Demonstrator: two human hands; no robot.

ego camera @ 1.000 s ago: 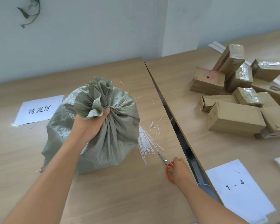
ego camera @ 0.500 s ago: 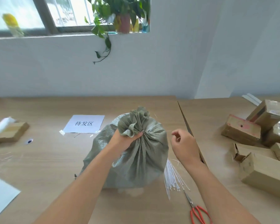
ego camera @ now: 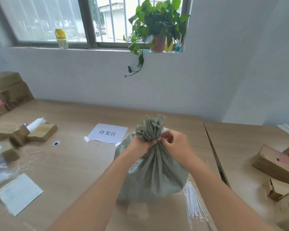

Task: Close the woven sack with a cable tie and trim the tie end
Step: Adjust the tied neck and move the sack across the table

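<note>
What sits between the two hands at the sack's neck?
In the head view, only the sack's gathered neck lies between left hand and right hand.

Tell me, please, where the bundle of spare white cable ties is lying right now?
The cable ties lie on the table at lower right, against the woven sack, under the right forearm.

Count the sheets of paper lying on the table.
2. A printed sheet lies behind the sack, to its left; a blank sheet lies at the near left edge. Blurred clutter at far left may hide more.
</note>
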